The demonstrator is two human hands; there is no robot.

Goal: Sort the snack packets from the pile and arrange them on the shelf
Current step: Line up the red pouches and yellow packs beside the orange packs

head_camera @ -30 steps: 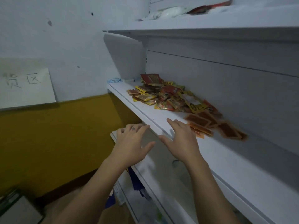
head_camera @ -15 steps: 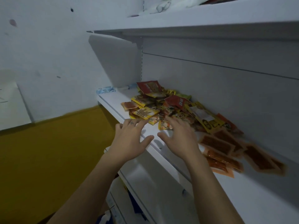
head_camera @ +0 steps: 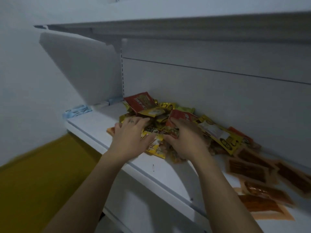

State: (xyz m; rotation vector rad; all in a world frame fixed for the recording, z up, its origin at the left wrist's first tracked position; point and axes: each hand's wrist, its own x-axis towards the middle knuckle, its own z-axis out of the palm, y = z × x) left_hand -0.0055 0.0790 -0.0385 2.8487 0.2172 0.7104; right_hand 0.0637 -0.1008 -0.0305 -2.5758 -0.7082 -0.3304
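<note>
A mixed pile of red, yellow and green snack packets (head_camera: 161, 113) lies on the white shelf (head_camera: 151, 172) against its back panel. My left hand (head_camera: 129, 137) rests flat on the pile's left front, fingers spread over yellow packets. My right hand (head_camera: 186, 140) lies on the middle of the pile beside a red packet (head_camera: 183, 116), fingers lightly bent over the packets; motion blur hides the fingertips. Several flat orange-brown packets (head_camera: 249, 169) lie side by side on the shelf to the right of the pile.
Another white shelf (head_camera: 168, 29) hangs close overhead. A white side panel (head_camera: 80, 68) closes the left end, with small blue-and-white packs (head_camera: 77, 111) at its foot. Lower shelves (head_camera: 143, 207) sit below; a yellow wall band (head_camera: 42, 174) is at lower left.
Both hands moved forward from the shelf's front edge onto the pile of packets. The view came closer to the shelf and turned right.
</note>
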